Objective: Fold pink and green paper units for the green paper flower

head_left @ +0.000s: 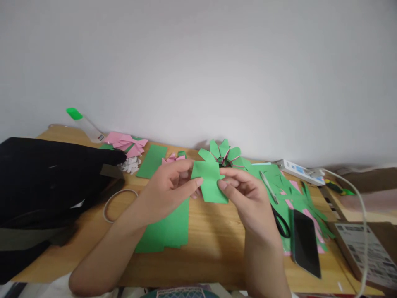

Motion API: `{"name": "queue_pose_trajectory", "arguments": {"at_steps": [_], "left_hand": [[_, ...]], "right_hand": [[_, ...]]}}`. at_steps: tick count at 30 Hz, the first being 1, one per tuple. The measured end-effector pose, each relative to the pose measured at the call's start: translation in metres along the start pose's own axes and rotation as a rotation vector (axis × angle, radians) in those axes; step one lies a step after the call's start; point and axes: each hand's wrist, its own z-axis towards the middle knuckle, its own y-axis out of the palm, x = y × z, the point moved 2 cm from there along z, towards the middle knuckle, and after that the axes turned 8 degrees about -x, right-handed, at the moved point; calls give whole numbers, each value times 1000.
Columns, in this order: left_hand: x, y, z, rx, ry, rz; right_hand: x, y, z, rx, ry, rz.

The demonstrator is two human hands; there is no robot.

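Between my two hands is a small piece of green paper (pixel 212 182) with a crease across its middle, raised above the table. My left hand (pixel 172 182) pinches its left edge, thumb on the near face. On the other side, my right hand (pixel 245 192) grips the right edge between thumb and fingers. Just behind the paper stands a folded green and pink paper flower (pixel 223 151), partly hidden. Flat green sheets (pixel 176 227) lie under my left forearm, and another green sheet (pixel 151 161) lies farther back.
Pink folded pieces (pixel 127 142) and white paper scraps (pixel 130 164) lie at the back left, near a dark cloth item (pixel 46 182). A tape ring (pixel 107 207) is at left. On the right are a pen (pixel 269 188), a phone (pixel 305 242), green scraps and a power strip (pixel 299 170).
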Motion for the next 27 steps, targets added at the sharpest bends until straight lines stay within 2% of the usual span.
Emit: {"name": "queue_pose_trajectory", "arguments": {"at_steps": [3, 7, 9, 12, 15, 22, 27], "left_hand": [[5, 0, -3, -25, 30, -101], [8, 3, -8, -113, -36, -312], [7, 4, -9, -88, -59, -391], [5, 7, -8, -38, -74, -370], [4, 10, -7, -4, -99, -226], [4, 12, -9, 66, -97, -130], [2, 13, -9, 9, -112, -168]], "right_hand": [[-2, -1, -2, -5, -46, -27], [-7, -3, -10, 71, -105, -187], [-11, -2, -14, 90, -154, -281], [-18, 2, -18, 87, -233, -414], [-23, 5, -21, 63, -275, -493], [-21, -2, -18, 99, -132, -352], [-14, -1, -12, 76, -52, -298]]}}
